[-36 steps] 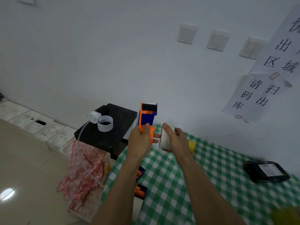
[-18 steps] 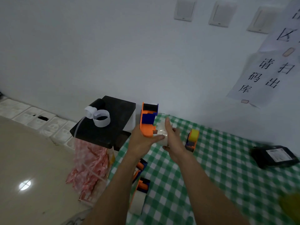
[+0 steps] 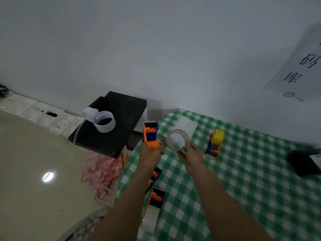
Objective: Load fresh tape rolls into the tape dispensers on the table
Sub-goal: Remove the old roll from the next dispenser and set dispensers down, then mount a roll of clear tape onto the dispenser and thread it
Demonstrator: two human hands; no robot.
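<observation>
Tape roll (image 3: 177, 140) (clear, right hand (image 3: 192, 154) gripping) now faces its open core toward the orange dispenser (image 3: 150, 134) clutched by left hand (image 3: 150, 153), ready for mounting.

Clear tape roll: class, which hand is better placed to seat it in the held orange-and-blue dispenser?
Right. The right hand already grips the clear tape roll beside the orange-and-blue dispenser, which the left hand is busy steadying.

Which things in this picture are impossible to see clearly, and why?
- Head view: dispenser grip, hidden inside the left hand.
- Clear tape roll near the right hand: motion blur hides its fit.
- Black object: blurred, cut by right edge.
- Wall sign: cut off.
</observation>
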